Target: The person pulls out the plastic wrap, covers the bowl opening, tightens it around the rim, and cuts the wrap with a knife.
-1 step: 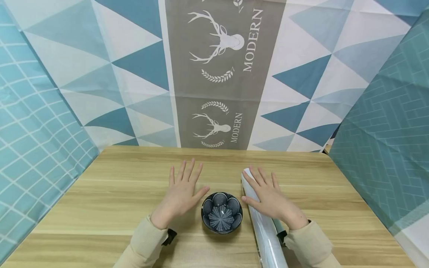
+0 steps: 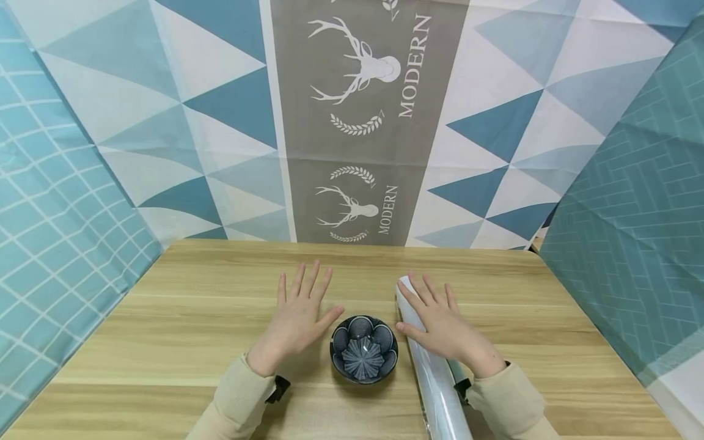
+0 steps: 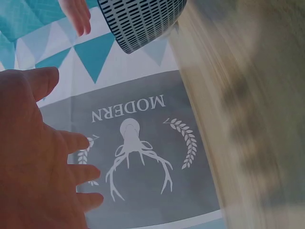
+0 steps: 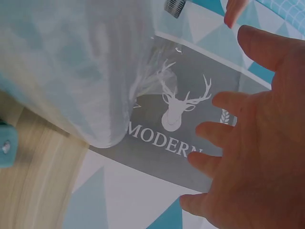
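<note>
A dark blue-grey bowl point(image 2: 363, 351) with a petal pattern inside stands upright on the wooden table, between the two hands. Its dotted outer wall shows at the top of the left wrist view. My left hand point(image 2: 299, 321), fingers spread, is just left of the bowl and holds nothing. Farther right, a long roll of clear plastic film point(image 2: 434, 385) lies lengthwise on the table. My right hand point(image 2: 440, 324) overlaps the roll in the head view, its fingers also spread; the right wrist view shows the palm point(image 4: 262, 157) apart from the film.
Partly hidden by the right forearm, a teal object point(image 4: 7, 145) sits right of the roll. The wooden table point(image 2: 165, 342) reaches back to a patterned cloth point(image 2: 352, 146) with deer prints. Blue tiled-pattern cloths hang at the left point(image 2: 49, 214) and right point(image 2: 638, 201).
</note>
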`<state>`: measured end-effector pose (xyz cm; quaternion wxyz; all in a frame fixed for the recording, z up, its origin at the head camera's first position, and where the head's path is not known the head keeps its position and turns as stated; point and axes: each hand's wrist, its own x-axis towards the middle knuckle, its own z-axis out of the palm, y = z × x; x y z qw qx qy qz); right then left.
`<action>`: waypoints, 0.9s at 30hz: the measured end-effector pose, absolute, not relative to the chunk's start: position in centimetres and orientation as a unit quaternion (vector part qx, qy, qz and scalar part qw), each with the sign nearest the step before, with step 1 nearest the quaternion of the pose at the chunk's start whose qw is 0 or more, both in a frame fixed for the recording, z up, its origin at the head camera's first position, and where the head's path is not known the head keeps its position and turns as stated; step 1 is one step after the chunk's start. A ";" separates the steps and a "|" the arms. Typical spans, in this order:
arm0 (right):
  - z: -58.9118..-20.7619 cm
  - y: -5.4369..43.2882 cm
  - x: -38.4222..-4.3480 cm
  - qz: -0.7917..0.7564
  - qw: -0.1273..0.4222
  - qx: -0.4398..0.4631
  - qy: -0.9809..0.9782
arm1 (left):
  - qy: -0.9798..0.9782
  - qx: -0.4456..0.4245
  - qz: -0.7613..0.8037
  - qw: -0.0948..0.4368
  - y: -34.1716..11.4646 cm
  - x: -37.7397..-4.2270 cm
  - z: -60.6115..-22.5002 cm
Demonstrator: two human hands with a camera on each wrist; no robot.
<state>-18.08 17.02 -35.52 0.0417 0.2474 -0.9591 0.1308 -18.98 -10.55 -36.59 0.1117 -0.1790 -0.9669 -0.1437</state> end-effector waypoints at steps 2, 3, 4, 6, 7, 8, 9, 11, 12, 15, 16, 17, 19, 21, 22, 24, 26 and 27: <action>-35.5 17.0 -18.1 0.130 0.046 0.248 -0.959 | -0.967 -0.179 -0.142 0.110 -10.6 -18.9 -36.6; -35.5 17.0 -18.0 0.130 0.047 0.248 -0.959 | -0.967 -0.178 -0.143 0.110 -10.6 -18.9 -36.6; -35.6 17.1 -18.0 0.132 0.050 0.249 -0.958 | -0.968 -0.178 -0.142 0.109 -10.6 -18.9 -36.7; -35.5 17.1 -18.0 0.133 0.052 0.250 -0.958 | -0.967 -0.178 -0.144 0.110 -10.6 -18.9 -36.7; -35.5 17.1 -18.0 0.134 0.053 0.249 -0.958 | -0.967 -0.178 -0.146 0.111 -10.5 -18.9 -36.7; -35.5 17.1 -17.9 0.137 0.053 0.249 -0.957 | -0.967 -0.178 -0.147 0.111 -10.5 -18.9 -36.7; -35.4 17.1 -17.9 0.139 0.052 0.249 -0.957 | -0.966 -0.179 -0.148 0.111 -10.5 -18.9 -36.7; -35.3 17.1 -17.8 0.144 0.049 0.247 -0.957 | -0.966 -0.184 -0.147 0.110 -10.5 -18.9 -36.6; -35.2 17.1 -17.7 0.147 0.049 0.246 -0.957 | -0.966 -0.187 -0.145 0.107 -10.4 -18.9 -36.5; -35.1 17.2 -17.4 0.158 0.048 0.243 -0.956 | -0.964 -0.206 -0.137 0.102 -10.2 -19.1 -36.3; -35.1 17.3 -17.3 0.161 0.047 0.241 -0.956 | -0.962 -0.215 -0.135 0.099 -10.1 -19.2 -36.2; -35.1 17.3 -17.2 0.163 0.047 0.238 -0.956 | -0.961 -0.224 -0.131 0.097 -10.1 -19.3 -36.1; -35.0 17.4 -16.9 0.165 0.044 0.227 -0.959 | -0.957 -0.246 -0.127 0.086 -9.9 -19.6 -35.8; -34.9 17.5 -16.6 0.168 0.034 0.210 -0.963 | -0.953 -0.268 -0.120 0.074 -9.7 -19.8 -35.6; -34.9 17.6 -16.4 0.172 0.023 0.197 -0.965 | -0.951 -0.279 -0.117 0.067 -9.5 -19.9 -35.4; -34.7 17.7 -16.1 0.178 -0.002 0.171 -0.969 | -0.946 -0.301 -0.109 0.056 -9.2 -20.1 -35.1; -34.6 17.8 -15.8 0.183 -0.030 0.142 -0.972 | -0.941 -0.320 -0.098 0.046 -8.8 -20.3 -34.9; -34.6 17.8 -15.6 0.186 -0.044 0.129 -0.973 | -0.939 -0.328 -0.093 0.041 -8.6 -20.4 -34.8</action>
